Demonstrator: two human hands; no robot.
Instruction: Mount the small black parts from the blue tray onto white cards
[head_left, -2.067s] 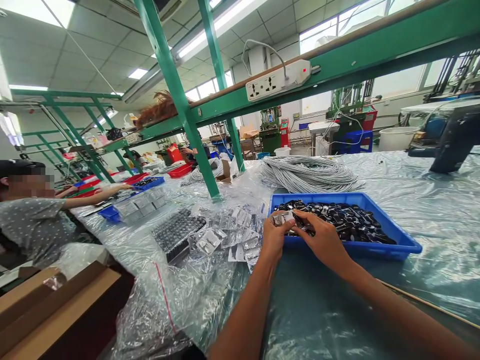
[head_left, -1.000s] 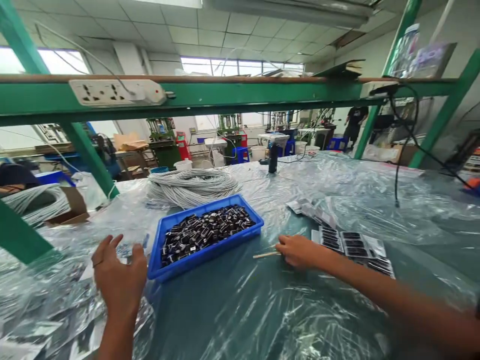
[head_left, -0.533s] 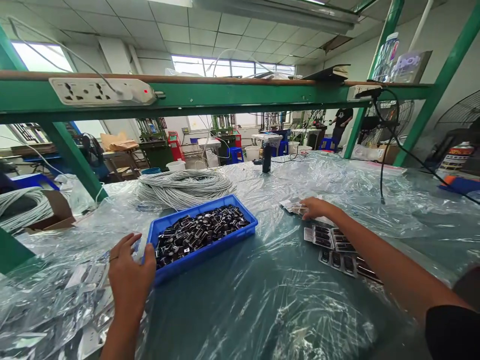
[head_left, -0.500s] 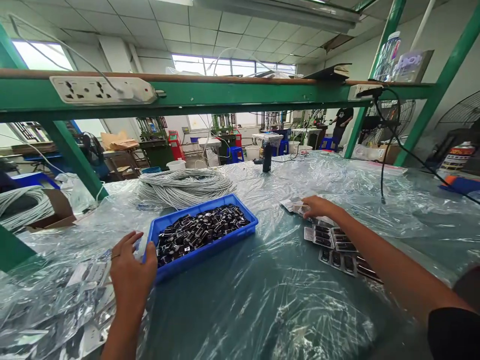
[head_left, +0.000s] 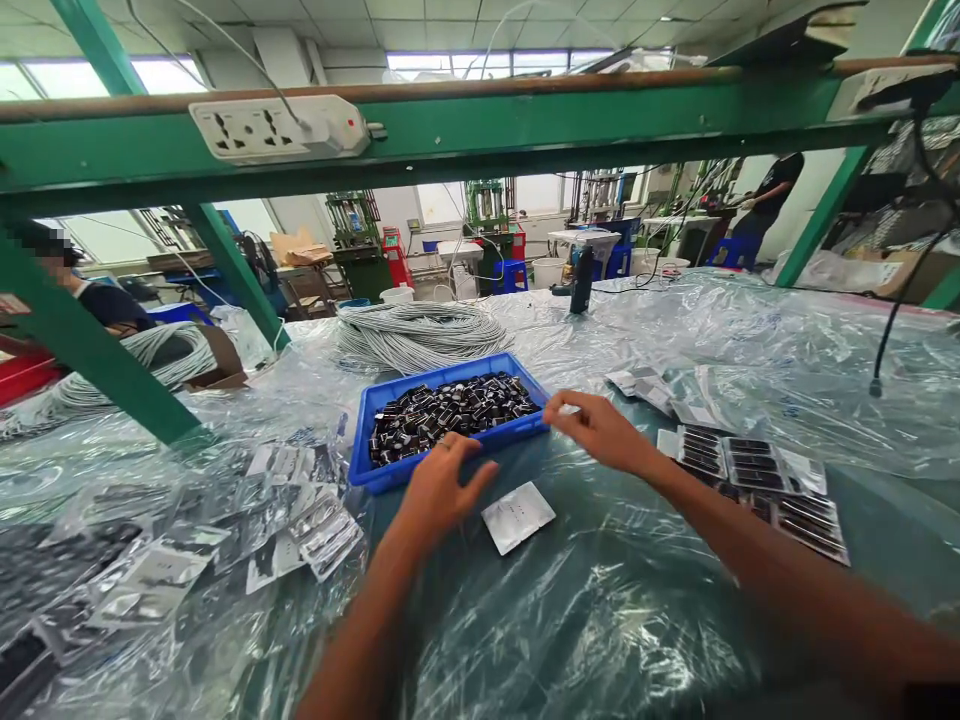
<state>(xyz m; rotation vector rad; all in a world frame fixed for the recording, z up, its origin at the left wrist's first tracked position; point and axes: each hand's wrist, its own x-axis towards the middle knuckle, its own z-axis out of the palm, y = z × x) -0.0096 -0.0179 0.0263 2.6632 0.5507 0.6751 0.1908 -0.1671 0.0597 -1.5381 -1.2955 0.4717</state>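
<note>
A blue tray holds a heap of small black parts with shiny metal faces. My left hand is at the tray's front edge, thumb and fingers apart, with nothing seen in it. Close to the tray's right corner is my right hand, its fingers loosely bent and nothing visible between them; whether the fingertips touch the rim I cannot tell. A flat silvery packet with small print lies on the plastic-covered table between and below my hands.
Clear packs of dark pieces lie at right, with flat packets behind. More silvery packets spread at left. Behind the tray sits a coil of grey cable. A green beam with a power strip crosses above. People are in the background.
My right hand has moved left from the packets to the tray's corner. My left hand has shifted from the tray's left side to its front. A silvery packet now lies before the tray. The view has turned left.
</note>
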